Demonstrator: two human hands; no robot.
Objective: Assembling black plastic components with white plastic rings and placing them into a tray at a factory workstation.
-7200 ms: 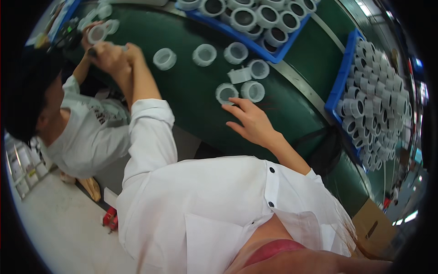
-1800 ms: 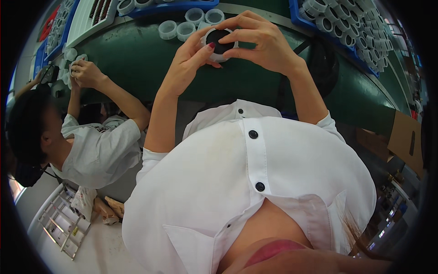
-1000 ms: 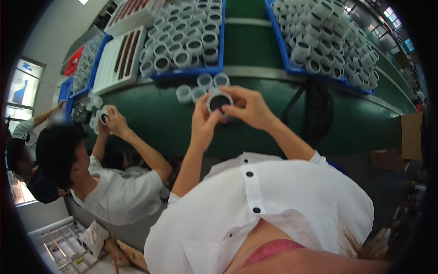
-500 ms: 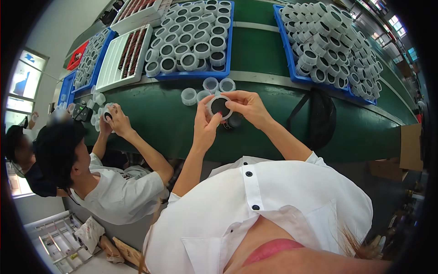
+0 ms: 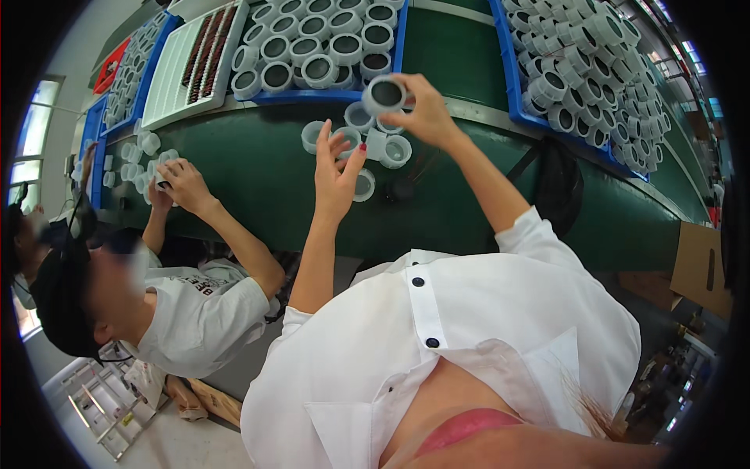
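My right hand [image 5: 429, 114] grips a translucent plastic ring with a dark disc [image 5: 386, 94] by its right side, raised near the front edge of the middle blue tray. Fingers apart, my left hand [image 5: 337, 176] hovers over the green table and holds nothing. Around it stand several translucent plastic cups, among them one at the left [image 5: 312, 136], one behind [image 5: 358, 116] and one to the right [image 5: 396, 151]. Another clear ring [image 5: 362, 185] lies just right of my left wrist. My left fingers partly hide some of these cups.
Dark-centred rings fill a blue tray [image 5: 305, 97] ahead and are heaped in another blue tray [image 5: 509, 59] at the right. A white rack [image 5: 160, 78] with dark rows stands left of them. A black bag [image 5: 558, 187] rests at right. Beside me, a co-worker's hands [image 5: 183, 184] handle a similar part.
Both hands held the dark-disc ring together; my left hand has let go. My right hand has carried the ring forward toward the middle tray. More clear cups now show on the table.
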